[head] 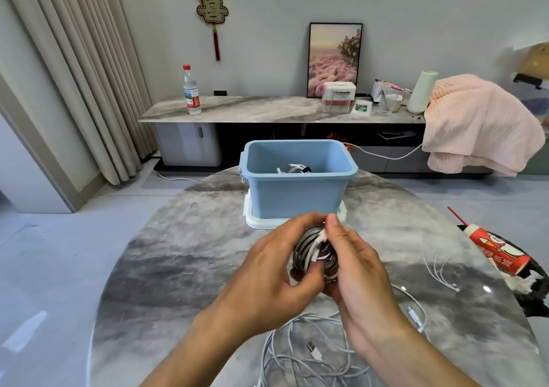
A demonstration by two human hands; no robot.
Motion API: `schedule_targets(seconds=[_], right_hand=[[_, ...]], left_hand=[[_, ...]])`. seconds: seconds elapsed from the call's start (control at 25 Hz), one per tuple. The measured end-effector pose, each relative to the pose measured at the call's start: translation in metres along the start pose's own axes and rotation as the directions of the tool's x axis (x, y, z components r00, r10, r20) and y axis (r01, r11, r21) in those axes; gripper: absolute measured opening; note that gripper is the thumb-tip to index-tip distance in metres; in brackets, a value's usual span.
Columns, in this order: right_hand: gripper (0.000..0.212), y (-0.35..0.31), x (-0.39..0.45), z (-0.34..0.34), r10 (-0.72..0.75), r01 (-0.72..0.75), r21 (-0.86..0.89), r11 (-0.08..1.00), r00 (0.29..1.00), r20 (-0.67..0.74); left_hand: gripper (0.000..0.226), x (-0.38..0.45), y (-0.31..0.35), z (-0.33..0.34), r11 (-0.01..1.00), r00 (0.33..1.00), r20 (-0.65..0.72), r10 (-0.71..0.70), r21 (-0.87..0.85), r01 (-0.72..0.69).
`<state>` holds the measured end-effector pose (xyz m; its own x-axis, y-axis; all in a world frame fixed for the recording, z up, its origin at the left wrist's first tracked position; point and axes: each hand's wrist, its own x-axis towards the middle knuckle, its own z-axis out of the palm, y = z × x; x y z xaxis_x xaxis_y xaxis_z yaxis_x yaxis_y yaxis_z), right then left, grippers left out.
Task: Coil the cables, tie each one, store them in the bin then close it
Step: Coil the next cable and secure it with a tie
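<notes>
Loose cables (312,354) nearest; left hand (276,271) and right hand (356,271) grip coiled cable (312,253), upright.

One blue bin (297,190), one white lid (261,223) under it, one coiled cable (315,253) — two hands (276,268) (359,268), one water bottle (191,91) beyond the bin.

The marbled table (178,253) carries a white lid (261,223), loose cables (297,345) and a red tube (499,250).
</notes>
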<state>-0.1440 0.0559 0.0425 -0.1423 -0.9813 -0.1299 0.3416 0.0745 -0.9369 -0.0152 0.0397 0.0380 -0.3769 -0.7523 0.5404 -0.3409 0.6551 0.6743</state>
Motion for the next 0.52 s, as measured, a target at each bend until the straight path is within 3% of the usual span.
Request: schedule_targets(seconds=[0.08, 0.32, 0.52], right_hand=[[0.038, -0.002, -0.001, -0.001, 0.036, -0.037, 0.021, 0.999, 0.999, 0.009], [0.040, -0.008, -0.004, -0.001, 0.079, -0.082, 0.016, 0.997, 0.989, 0.121], [0.038, -0.016, -0.002, -0.003, -0.042, 0.070, -0.213, 0.975, 0.990, 0.134]], left_hand=[[0.056, -0.002, 0.000, 0.003, 0.986, 0.995, 0.029, 0.092, 0.134, -0.095], [0.036, 0.001, -0.004, 0.000, 0.983, 0.993, -0.030, 0.114, 0.147, -0.108], [0.018, 0.001, -0.002, 0.004, 0.990, 0.978, -0.191, -0.083, -0.126, 0.060]])
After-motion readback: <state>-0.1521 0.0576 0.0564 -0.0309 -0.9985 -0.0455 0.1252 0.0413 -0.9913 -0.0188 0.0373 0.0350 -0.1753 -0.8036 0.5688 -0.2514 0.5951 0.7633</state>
